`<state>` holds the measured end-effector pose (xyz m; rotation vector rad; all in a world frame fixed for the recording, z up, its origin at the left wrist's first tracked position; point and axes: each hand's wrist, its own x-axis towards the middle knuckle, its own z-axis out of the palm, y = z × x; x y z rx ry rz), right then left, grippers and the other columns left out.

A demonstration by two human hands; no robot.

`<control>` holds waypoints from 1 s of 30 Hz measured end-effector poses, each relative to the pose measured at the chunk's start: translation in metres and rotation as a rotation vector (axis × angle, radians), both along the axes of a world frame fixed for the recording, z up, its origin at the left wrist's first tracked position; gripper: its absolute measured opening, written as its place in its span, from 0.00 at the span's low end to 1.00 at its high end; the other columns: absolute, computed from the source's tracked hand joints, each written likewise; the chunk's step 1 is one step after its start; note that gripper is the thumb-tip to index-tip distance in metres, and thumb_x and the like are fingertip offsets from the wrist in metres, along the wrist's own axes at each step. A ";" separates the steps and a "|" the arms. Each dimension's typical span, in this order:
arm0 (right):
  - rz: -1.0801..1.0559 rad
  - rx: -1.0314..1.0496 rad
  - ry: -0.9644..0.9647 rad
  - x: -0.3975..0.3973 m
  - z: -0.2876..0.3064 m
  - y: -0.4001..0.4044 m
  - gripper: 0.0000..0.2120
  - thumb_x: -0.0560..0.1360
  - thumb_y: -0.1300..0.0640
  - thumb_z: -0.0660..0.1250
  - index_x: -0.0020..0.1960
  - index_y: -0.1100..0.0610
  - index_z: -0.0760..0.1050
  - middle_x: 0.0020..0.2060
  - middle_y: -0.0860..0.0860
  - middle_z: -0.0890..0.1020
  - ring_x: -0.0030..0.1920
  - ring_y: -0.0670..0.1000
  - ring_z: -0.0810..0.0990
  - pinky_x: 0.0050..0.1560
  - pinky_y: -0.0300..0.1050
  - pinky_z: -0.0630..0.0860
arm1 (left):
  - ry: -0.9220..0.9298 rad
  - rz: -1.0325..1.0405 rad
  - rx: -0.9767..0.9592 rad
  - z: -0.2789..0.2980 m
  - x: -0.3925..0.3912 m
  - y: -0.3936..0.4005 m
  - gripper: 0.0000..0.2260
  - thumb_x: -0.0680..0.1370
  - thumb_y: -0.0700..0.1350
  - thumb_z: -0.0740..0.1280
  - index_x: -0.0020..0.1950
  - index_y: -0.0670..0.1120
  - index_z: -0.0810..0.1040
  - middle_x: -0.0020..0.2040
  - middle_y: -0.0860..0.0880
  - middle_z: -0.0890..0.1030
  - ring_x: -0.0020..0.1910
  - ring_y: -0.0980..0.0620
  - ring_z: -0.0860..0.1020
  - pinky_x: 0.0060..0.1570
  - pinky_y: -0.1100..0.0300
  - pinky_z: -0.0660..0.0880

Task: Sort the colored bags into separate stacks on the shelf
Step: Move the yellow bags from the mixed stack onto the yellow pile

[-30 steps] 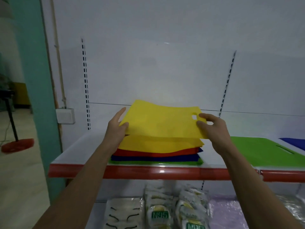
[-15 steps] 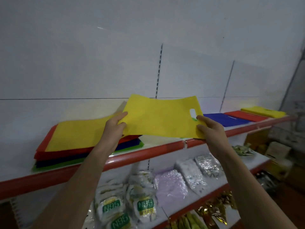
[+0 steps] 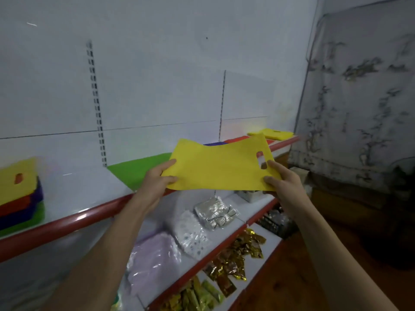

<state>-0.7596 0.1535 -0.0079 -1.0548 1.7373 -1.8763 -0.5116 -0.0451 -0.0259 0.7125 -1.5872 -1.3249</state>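
Note:
I hold a flat yellow bag in the air in front of the shelf. My left hand pinches its left edge and my right hand pinches its right edge beside the handle cutout. A mixed stack with yellow on top of red, blue and green bags lies at the far left. Behind the held bag a green bag lies on the shelf. Further right lie a blue bag, a red bag and a yellow stack, the first two partly hidden.
The lower shelf carries packaged goods: a lilac packet, white dotted packet, silver packet and gold packets. A stained wall closes the right end. Perforated uprights run down the white back panel.
My view and both hands have swung to the right with the yellow bag, away from the mixed stack, which now sits at the far left. The bag now hangs over the green and blue bags.

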 end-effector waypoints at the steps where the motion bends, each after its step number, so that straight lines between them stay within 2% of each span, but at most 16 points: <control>1: -0.023 0.009 -0.005 -0.021 -0.003 0.009 0.25 0.80 0.65 0.63 0.76 0.54 0.66 0.67 0.53 0.72 0.49 0.50 0.80 0.36 0.36 0.78 | -0.001 -0.033 0.023 -0.002 -0.025 0.002 0.27 0.73 0.27 0.66 0.70 0.45 0.73 0.67 0.48 0.74 0.60 0.49 0.76 0.57 0.55 0.73; 3: -0.065 0.016 -0.030 -0.062 -0.011 0.026 0.25 0.80 0.66 0.63 0.75 0.53 0.66 0.66 0.52 0.71 0.51 0.51 0.79 0.37 0.38 0.78 | -0.009 -0.099 0.063 -0.008 -0.073 0.007 0.27 0.74 0.26 0.64 0.71 0.44 0.73 0.69 0.47 0.73 0.61 0.48 0.75 0.56 0.54 0.73; 7: -0.154 0.027 -0.065 -0.137 -0.022 0.053 0.25 0.79 0.65 0.64 0.75 0.51 0.67 0.69 0.51 0.70 0.59 0.55 0.78 0.47 0.46 0.77 | -0.026 -0.194 0.110 -0.011 -0.164 0.017 0.28 0.75 0.27 0.63 0.73 0.45 0.70 0.71 0.45 0.71 0.66 0.45 0.73 0.62 0.52 0.73; 12: -0.250 0.020 -0.099 -0.221 -0.032 0.071 0.25 0.80 0.65 0.63 0.75 0.51 0.67 0.67 0.52 0.71 0.56 0.55 0.79 0.43 0.46 0.78 | -0.055 -0.269 0.098 -0.014 -0.266 0.024 0.27 0.76 0.28 0.62 0.74 0.45 0.68 0.69 0.49 0.69 0.65 0.46 0.72 0.57 0.56 0.73; 15: -0.293 0.017 -0.132 -0.270 -0.043 0.070 0.24 0.80 0.65 0.62 0.75 0.53 0.67 0.71 0.52 0.69 0.63 0.58 0.76 0.54 0.54 0.78 | -0.074 -0.337 0.096 -0.024 -0.324 0.015 0.28 0.77 0.27 0.61 0.75 0.45 0.67 0.71 0.48 0.68 0.64 0.46 0.73 0.53 0.58 0.75; 17: -0.325 0.028 -0.142 -0.301 -0.051 0.067 0.24 0.80 0.65 0.61 0.75 0.53 0.68 0.71 0.52 0.68 0.65 0.59 0.75 0.59 0.58 0.77 | -0.068 -0.369 0.091 -0.032 -0.364 0.004 0.28 0.76 0.26 0.61 0.74 0.45 0.68 0.74 0.47 0.67 0.66 0.45 0.72 0.58 0.54 0.74; 19: -0.360 0.033 -0.155 -0.328 -0.057 0.062 0.23 0.80 0.66 0.61 0.74 0.52 0.68 0.68 0.51 0.69 0.62 0.58 0.76 0.60 0.61 0.76 | -0.059 -0.392 0.096 -0.039 -0.400 -0.007 0.28 0.76 0.27 0.62 0.74 0.46 0.68 0.73 0.47 0.67 0.67 0.44 0.71 0.62 0.52 0.73; 22: -0.413 0.034 -0.155 -0.371 -0.061 0.051 0.23 0.80 0.66 0.61 0.73 0.51 0.69 0.66 0.49 0.70 0.60 0.56 0.77 0.59 0.60 0.78 | -0.041 -0.432 0.117 -0.045 -0.456 -0.025 0.28 0.76 0.27 0.62 0.73 0.47 0.69 0.71 0.47 0.70 0.64 0.44 0.74 0.59 0.53 0.73; 25: -0.445 0.027 -0.163 -0.416 -0.062 0.036 0.22 0.80 0.65 0.62 0.73 0.52 0.70 0.62 0.46 0.71 0.55 0.53 0.78 0.55 0.55 0.81 | -0.046 -0.487 0.133 -0.050 -0.511 -0.048 0.27 0.76 0.28 0.63 0.74 0.46 0.69 0.72 0.46 0.70 0.65 0.45 0.74 0.61 0.52 0.73; 28: -0.476 0.030 -0.132 -0.460 -0.063 0.020 0.22 0.80 0.64 0.63 0.73 0.52 0.70 0.65 0.49 0.70 0.57 0.53 0.78 0.57 0.57 0.80 | -0.044 -0.517 0.147 -0.053 -0.561 -0.070 0.27 0.76 0.29 0.63 0.73 0.46 0.69 0.71 0.46 0.71 0.62 0.46 0.76 0.56 0.54 0.75; 30: -0.487 0.026 -0.139 -0.488 -0.064 0.010 0.22 0.80 0.63 0.63 0.73 0.52 0.70 0.65 0.49 0.71 0.58 0.53 0.78 0.57 0.58 0.80 | -0.049 -0.519 0.152 -0.054 -0.591 -0.080 0.27 0.76 0.29 0.63 0.74 0.46 0.69 0.72 0.46 0.70 0.64 0.46 0.75 0.58 0.53 0.75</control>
